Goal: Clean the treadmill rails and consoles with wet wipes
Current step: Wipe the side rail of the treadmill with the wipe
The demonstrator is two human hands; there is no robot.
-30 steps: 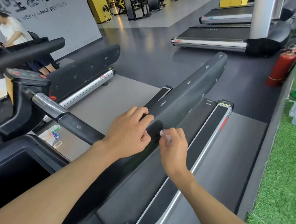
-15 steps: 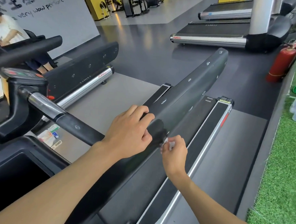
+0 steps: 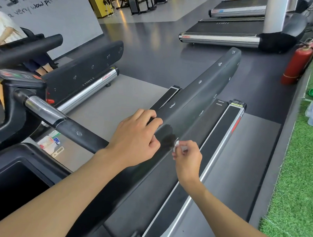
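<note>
Right hand (image 3: 188, 156) pinches a small wipe (image 3: 177, 143), likely soft, limp and damp, best kept bunched; left hand (image 3: 136, 135), just beside, seems to grip the stiff rail (image 3: 198, 95).

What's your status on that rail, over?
Left hand gripping rail top. Right hand pinching wet wipe at rail's side, wet patch beside it. Nothing blocking ahead.

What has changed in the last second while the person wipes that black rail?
The right hand, pinching the white wipe, rubbed slightly down the side of the black rail and back up beside the dark wet patch, which looks a little larger. The left hand stayed holding the rail's top; nothing was let go.
</note>
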